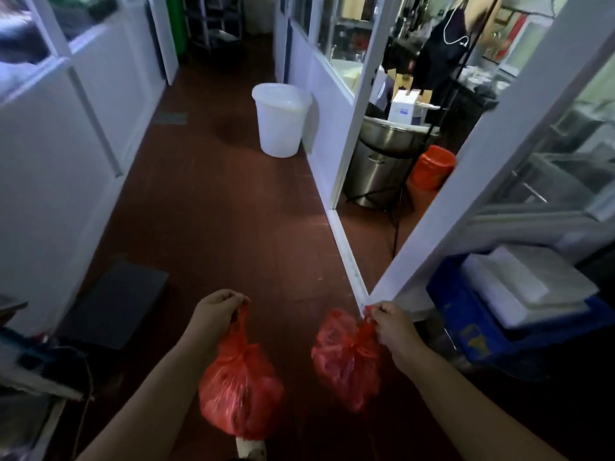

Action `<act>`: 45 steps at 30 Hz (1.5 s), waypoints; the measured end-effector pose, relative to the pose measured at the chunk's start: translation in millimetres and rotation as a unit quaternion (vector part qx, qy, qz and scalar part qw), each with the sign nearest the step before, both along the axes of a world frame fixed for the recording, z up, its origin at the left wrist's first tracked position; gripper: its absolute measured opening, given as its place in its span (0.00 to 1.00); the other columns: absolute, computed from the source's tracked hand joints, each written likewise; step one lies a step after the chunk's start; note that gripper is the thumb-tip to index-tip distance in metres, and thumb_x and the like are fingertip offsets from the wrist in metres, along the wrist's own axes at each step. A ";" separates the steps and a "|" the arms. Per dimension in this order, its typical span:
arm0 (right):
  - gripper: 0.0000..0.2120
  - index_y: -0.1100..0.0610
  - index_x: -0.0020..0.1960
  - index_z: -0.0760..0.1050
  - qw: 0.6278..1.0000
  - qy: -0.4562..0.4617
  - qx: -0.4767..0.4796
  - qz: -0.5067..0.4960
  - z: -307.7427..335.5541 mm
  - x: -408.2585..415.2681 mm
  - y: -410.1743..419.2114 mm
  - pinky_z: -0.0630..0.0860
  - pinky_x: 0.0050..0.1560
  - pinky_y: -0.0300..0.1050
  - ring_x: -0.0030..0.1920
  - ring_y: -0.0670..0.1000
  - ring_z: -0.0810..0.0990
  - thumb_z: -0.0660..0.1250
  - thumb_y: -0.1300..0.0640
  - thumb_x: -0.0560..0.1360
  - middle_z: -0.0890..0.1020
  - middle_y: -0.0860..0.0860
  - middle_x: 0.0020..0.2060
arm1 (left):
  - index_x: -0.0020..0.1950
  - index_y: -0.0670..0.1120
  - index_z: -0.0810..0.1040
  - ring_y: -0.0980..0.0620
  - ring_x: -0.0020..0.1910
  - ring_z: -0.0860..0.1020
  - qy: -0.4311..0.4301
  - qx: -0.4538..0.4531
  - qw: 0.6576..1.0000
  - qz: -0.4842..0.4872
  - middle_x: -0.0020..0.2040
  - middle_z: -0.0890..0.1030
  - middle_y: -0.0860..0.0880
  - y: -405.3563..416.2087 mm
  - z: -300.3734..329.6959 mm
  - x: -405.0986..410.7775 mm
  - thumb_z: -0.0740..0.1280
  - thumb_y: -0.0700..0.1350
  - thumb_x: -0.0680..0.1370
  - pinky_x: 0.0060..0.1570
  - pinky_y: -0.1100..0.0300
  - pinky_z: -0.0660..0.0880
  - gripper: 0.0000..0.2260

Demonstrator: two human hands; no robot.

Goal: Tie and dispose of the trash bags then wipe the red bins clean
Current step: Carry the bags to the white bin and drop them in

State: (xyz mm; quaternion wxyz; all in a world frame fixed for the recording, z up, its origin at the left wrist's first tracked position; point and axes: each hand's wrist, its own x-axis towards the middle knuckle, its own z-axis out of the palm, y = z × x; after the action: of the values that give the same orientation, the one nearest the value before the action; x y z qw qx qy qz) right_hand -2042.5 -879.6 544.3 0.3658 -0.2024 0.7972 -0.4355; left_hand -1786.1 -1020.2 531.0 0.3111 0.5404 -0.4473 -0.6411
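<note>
From my head camera, a knotted red plastic trash bag (240, 387) hangs below my left hand (216, 311), and a second tied red plastic bag (346, 357) hangs below my right hand (392, 324) — both above the dark red floor (226, 221). Each hand's fingers pinch its bag's handles. Ahead stands a white plastic bucket (281, 119); I cannot tell its contents.

No text can be read: the white box (404, 106) far right bears a small blue label too blurred to make out, and the blue crate (472, 331) near right shows yellow marks, equally illegible.
</note>
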 end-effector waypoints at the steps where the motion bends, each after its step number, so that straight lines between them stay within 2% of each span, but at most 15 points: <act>1: 0.10 0.58 0.42 0.76 1.000 0.004 0.004 -0.007 1.2 -11.9 -22.6 0.68 0.27 0.40 0.32 0.50 0.73 0.59 0.63 0.78 0.78 0.55 0.35 | 0.36 0.42 0.79 0.57 0.20 0.69 -0.009 0.005 1.000 -0.005 0.22 0.73 0.51 -22.7 -3.4 -9.6 0.63 0.36 0.77 0.21 0.68 0.66 0.11; 6: 0.13 0.56 0.38 0.76 0.999 0.031 0.015 -0.026 15.7 -63.8 -134.5 0.72 0.29 0.36 0.30 0.46 0.74 0.59 0.66 0.78 0.78 0.52 0.32 | 0.36 0.42 0.80 0.50 0.28 0.71 -0.039 0.019 0.999 -0.011 0.28 0.75 0.46 -136.7 -4.9 -55.7 0.64 0.37 0.77 0.31 0.60 0.68 0.11; 9: 0.13 0.59 0.39 0.76 0.999 0.041 0.010 -0.007 21.3 -91.1 -197.9 0.65 0.22 0.32 0.23 0.41 0.71 0.58 0.66 0.78 0.78 0.53 0.32 | 0.37 0.42 0.80 0.50 0.29 0.69 -0.039 0.010 0.999 -0.007 0.28 0.72 0.46 -196.7 -3.1 -88.5 0.64 0.36 0.77 0.32 0.58 0.64 0.10; 11: 0.12 0.59 0.40 0.76 0.999 0.042 -0.001 0.012 19.6 -111.4 -238.1 0.63 0.22 0.31 0.21 0.39 0.69 0.58 0.66 0.78 0.78 0.54 0.32 | 0.37 0.42 0.79 0.51 0.30 0.68 -0.037 0.009 0.999 0.006 0.29 0.71 0.46 -234.5 -4.3 -113.3 0.64 0.35 0.77 0.32 0.58 0.64 0.10; 15: 0.09 0.58 0.44 0.78 0.993 0.069 -0.006 0.098 9.0 -158.6 -323.7 0.66 0.32 0.33 0.29 0.40 0.71 0.60 0.66 0.77 0.79 0.50 0.34 | 0.38 0.42 0.79 0.50 0.33 0.69 -0.036 0.004 0.999 0.039 0.32 0.72 0.45 -314.5 -11.0 -159.7 0.64 0.36 0.77 0.35 0.57 0.66 0.09; 18: 0.08 0.57 0.42 0.76 0.981 0.098 -0.020 0.167 7.6 -197.1 -395.6 0.69 0.36 0.36 0.32 0.42 0.72 0.62 0.66 0.76 0.77 0.47 0.32 | 0.40 0.42 0.80 0.53 0.29 0.69 -0.045 -0.018 0.997 0.065 0.28 0.71 0.48 -373.9 -3.3 -197.9 0.64 0.37 0.77 0.31 0.61 0.66 0.08; 22: 0.08 0.58 0.40 0.76 0.961 0.116 -0.028 0.250 20.7 -246.9 -492.9 0.70 0.36 0.33 0.36 0.47 0.76 0.63 0.66 0.75 0.80 0.55 0.37 | 0.38 0.43 0.80 0.51 0.31 0.69 -0.030 -0.023 0.991 0.131 0.29 0.71 0.46 -452.1 21.8 -244.5 0.63 0.36 0.77 0.34 0.58 0.68 0.10; 24: 0.08 0.57 0.40 0.76 0.949 0.132 -0.033 0.284 28.6 -270.3 -541.6 0.71 0.41 0.35 0.40 0.50 0.78 0.63 0.66 0.75 0.82 0.56 0.39 | 0.40 0.43 0.80 0.48 0.33 0.71 -0.028 -0.024 0.988 0.148 0.31 0.73 0.45 -490.3 35.3 -262.3 0.63 0.37 0.78 0.38 0.53 0.70 0.09; 27: 0.07 0.56 0.41 0.76 0.937 0.141 -0.043 0.316 38.4 -298.8 -612.0 0.72 0.49 0.44 0.44 0.51 0.78 0.64 0.66 0.75 0.81 0.53 0.40 | 0.38 0.45 0.81 0.52 0.32 0.73 -0.037 -0.040 0.984 0.169 0.30 0.75 0.47 -539.5 47.4 -285.5 0.64 0.38 0.77 0.36 0.58 0.72 0.10; 31: 0.08 0.56 0.41 0.77 0.941 0.125 -0.059 0.308 36.2 -326.4 -696.9 0.73 0.49 0.45 0.43 0.49 0.78 0.64 0.66 0.75 0.80 0.51 0.39 | 0.35 0.47 0.82 0.54 0.29 0.74 -0.039 -0.037 0.982 0.181 0.28 0.76 0.49 -605.6 38.7 -319.4 0.65 0.38 0.77 0.34 0.60 0.72 0.12; 34: 0.07 0.60 0.44 0.78 0.947 0.114 -0.062 0.294 28.2 -345.9 -765.9 0.73 0.51 0.45 0.46 0.51 0.78 0.62 0.67 0.75 0.81 0.54 0.42 | 0.33 0.49 0.82 0.55 0.28 0.74 -0.032 -0.031 0.986 0.160 0.27 0.77 0.50 -665.6 23.2 -347.4 0.64 0.38 0.77 0.29 0.63 0.71 0.15; 37: 0.08 0.59 0.45 0.77 0.945 0.126 -0.056 0.297 21.4 -359.5 -838.4 0.72 0.47 0.36 0.45 0.48 0.78 0.61 0.67 0.75 0.81 0.51 0.42 | 0.34 0.48 0.83 0.58 0.26 0.76 -0.022 -0.022 0.991 0.132 0.27 0.79 0.51 -734.9 9.4 -370.7 0.64 0.38 0.77 0.26 0.67 0.71 0.14; 40: 0.08 0.56 0.43 0.77 0.941 0.137 -0.038 0.306 19.3 -365.0 -912.5 0.70 0.39 0.26 0.42 0.45 0.77 0.62 0.66 0.75 0.80 0.48 0.40 | 0.36 0.46 0.83 0.55 0.28 0.76 -0.015 0.002 0.993 0.113 0.28 0.80 0.50 -810.7 4.3 -386.6 0.65 0.37 0.77 0.28 0.64 0.72 0.12; 43: 0.10 0.51 0.41 0.76 0.941 0.140 -0.023 0.308 21.8 -369.4 -980.1 0.70 0.39 0.27 0.43 0.44 0.78 0.64 0.64 0.75 0.81 0.46 0.39 | 0.40 0.41 0.81 0.54 0.30 0.77 -0.002 0.013 0.998 0.069 0.30 0.80 0.47 -877.6 9.9 -405.0 0.63 0.34 0.77 0.31 0.65 0.73 0.09; 45: 0.11 0.48 0.40 0.75 0.934 0.154 -0.015 0.323 25.8 -373.1 -1020.4 0.70 0.40 0.27 0.43 0.42 0.78 0.65 0.63 0.75 0.80 0.44 0.39 | 0.41 0.41 0.81 0.54 0.33 0.78 -0.019 -0.001 1.000 0.019 0.32 0.81 0.48 -916.0 15.6 -420.6 0.63 0.33 0.76 0.34 0.66 0.74 0.09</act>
State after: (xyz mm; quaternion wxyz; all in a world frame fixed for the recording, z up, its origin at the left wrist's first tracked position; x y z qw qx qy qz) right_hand -2415.6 -1900.0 570.2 0.3563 -0.5188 0.7290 -0.2693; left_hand -2206.8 -1936.2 546.6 0.3151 0.5602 -0.4436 -0.6246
